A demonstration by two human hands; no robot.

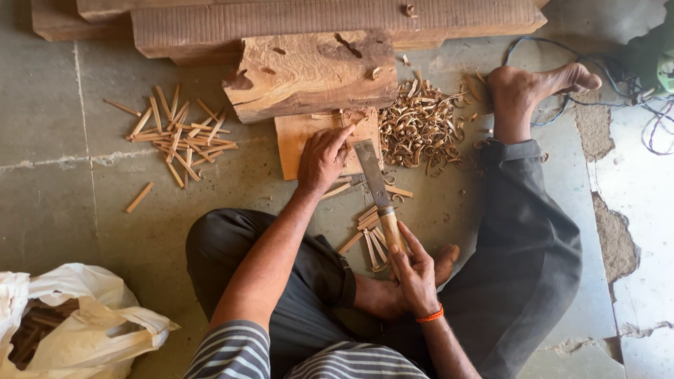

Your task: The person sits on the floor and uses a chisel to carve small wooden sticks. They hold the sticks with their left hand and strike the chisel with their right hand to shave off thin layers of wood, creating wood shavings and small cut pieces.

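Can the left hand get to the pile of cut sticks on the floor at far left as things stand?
Probably yes, with a stretch. The left hand rests on the small board; bare floor lies between it and the stick pile, nothing in the way.

— Where is the left hand (321, 158)?

— Just left of centre frame, forearm stretched up from the lower middle, fingers bent and pressed downward, thumb toward the right.

— The right hand (414, 270)?

— Lower, right of centre, fingers curled closed in a grip, wrist bent, forearm rising from the bottom edge.
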